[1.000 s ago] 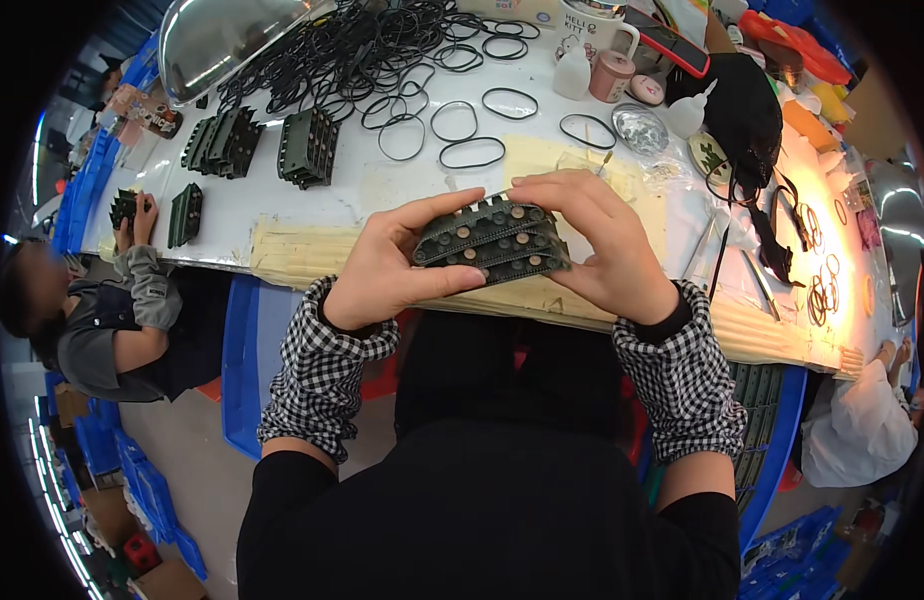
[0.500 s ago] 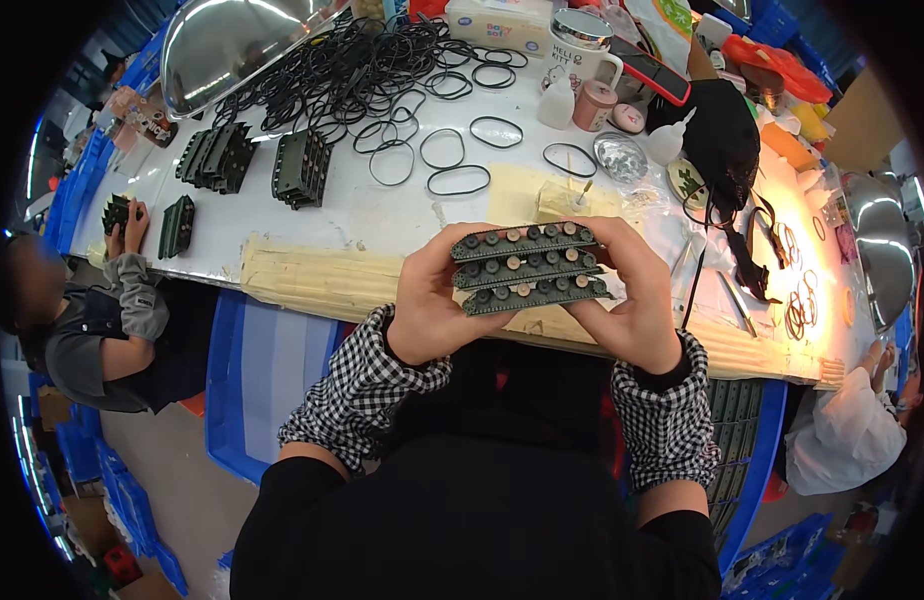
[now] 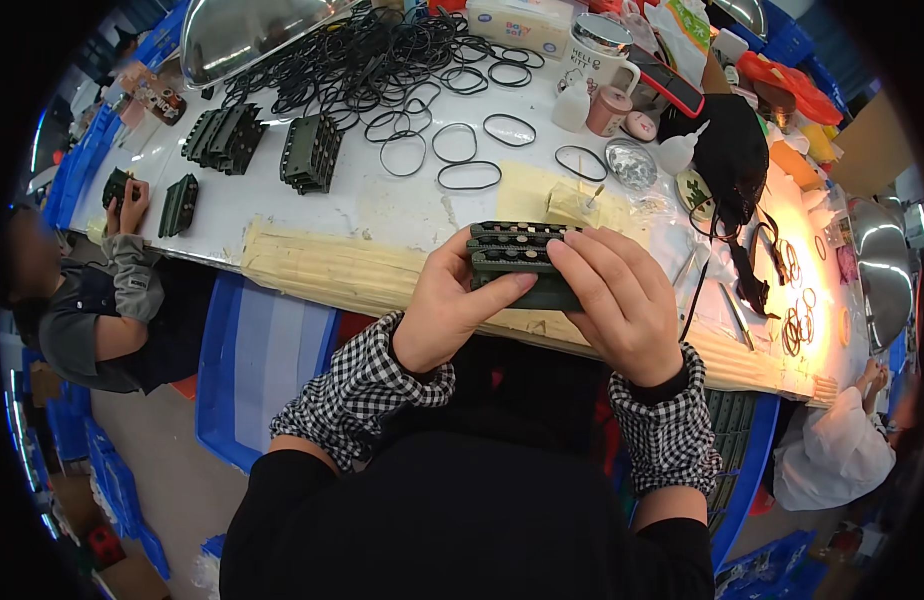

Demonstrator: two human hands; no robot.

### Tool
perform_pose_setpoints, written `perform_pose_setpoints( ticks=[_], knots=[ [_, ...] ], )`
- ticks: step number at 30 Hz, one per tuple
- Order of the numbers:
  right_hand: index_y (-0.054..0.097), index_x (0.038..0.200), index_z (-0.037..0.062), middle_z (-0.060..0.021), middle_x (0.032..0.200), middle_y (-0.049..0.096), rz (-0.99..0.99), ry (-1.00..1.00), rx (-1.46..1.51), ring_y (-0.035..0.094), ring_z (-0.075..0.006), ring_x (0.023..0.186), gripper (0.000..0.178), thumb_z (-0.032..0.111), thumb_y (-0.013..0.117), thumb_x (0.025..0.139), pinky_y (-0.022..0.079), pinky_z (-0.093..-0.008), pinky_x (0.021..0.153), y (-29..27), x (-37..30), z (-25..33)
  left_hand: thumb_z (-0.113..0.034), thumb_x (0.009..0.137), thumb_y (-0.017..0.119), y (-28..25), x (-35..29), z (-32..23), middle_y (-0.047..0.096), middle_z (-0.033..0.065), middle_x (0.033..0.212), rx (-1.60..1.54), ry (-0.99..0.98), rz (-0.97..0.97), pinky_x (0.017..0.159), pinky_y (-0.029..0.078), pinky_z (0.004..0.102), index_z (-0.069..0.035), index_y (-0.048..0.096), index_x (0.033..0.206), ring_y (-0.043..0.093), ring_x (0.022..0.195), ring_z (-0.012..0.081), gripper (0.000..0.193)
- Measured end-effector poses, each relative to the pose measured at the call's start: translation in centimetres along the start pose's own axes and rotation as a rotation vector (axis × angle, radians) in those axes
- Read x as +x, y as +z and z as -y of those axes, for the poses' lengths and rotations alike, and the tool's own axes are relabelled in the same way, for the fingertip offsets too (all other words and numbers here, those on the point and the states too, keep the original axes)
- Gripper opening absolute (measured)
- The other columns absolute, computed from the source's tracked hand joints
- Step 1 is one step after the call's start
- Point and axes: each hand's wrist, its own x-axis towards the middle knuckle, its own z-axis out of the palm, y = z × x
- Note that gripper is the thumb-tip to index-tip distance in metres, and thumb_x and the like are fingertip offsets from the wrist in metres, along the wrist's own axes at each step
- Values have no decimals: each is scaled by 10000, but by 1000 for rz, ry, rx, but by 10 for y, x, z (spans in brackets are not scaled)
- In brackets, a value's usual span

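Above the table's front edge I hold a stack of dark green toy tank track pieces (image 3: 507, 256) with rows of small wheels. My left hand (image 3: 442, 308) grips its left end, thumb across the near side. On the right end, my right hand (image 3: 622, 305) is closed, fingers lying over the top. The right hand covers part of the stack. Loose black rubber bands (image 3: 470, 176) lie on the table beyond it, and a big tangled pile of black bands (image 3: 357, 65) is farther back. More green pieces stand at the left as a wide stack (image 3: 222, 138) and a narrower stack (image 3: 312, 153).
Yellowish tape (image 3: 332, 262) covers the table's front edge. A mug (image 3: 594, 62), a phone (image 3: 670, 85), a black cloth bag (image 3: 727, 150) and tweezers (image 3: 737, 315) lie to the right. Blue bins (image 3: 214, 400) sit below. At left, a co-worker's hands (image 3: 130, 210) hold a green piece.
The stack has been tilted, so the wheel rows now face more upward. My right fingers have moved over its top and my left thumb onto its near side. The view has shifted slightly.
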Motion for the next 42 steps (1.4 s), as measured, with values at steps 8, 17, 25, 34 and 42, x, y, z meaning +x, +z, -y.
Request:
perform_pose_setpoints(
  ticks=[8,17,25,34,42],
  knots=[
    [659,1142,43,-110,1125,623,-46,4,17,630,-277,1010,418,55,602,728,560,-367,812,2,-2,4,50,846,673,1,-4,-4,636,72,1121,88,49,41,897,511,270,18,528,1187,613,1026,120,372],
    [598,1220,28,-146,1108,612,-266,324,279,572,-341,1046,653,211,851,646,469,-404,904,-7,-5,-7,128,706,715,-25,5,3,612,110,1168,398,342,26,914,525,297,20,488,1223,613,1076,163,575],
    [687,890,42,-71,762,608,-147,598,124,549,-250,754,84,98,691,828,432,-349,669,22,-2,-61,133,735,683,-42,27,-2,590,124,1214,471,434,65,913,527,287,19,469,1274,608,1100,182,591],
    [665,839,7,-71,758,627,-82,598,189,560,-208,704,96,82,716,810,438,-315,632,40,2,-64,131,738,685,-39,29,6,545,124,1251,415,407,94,970,489,301,8,466,1265,567,1150,184,584],
    [670,825,2,-70,753,640,-98,621,195,563,-190,686,85,68,720,806,443,-298,625,38,1,-62,147,707,669,-40,31,6,534,159,1276,454,406,129,1008,465,349,-3,451,1256,549,1191,237,609]
  ],
)
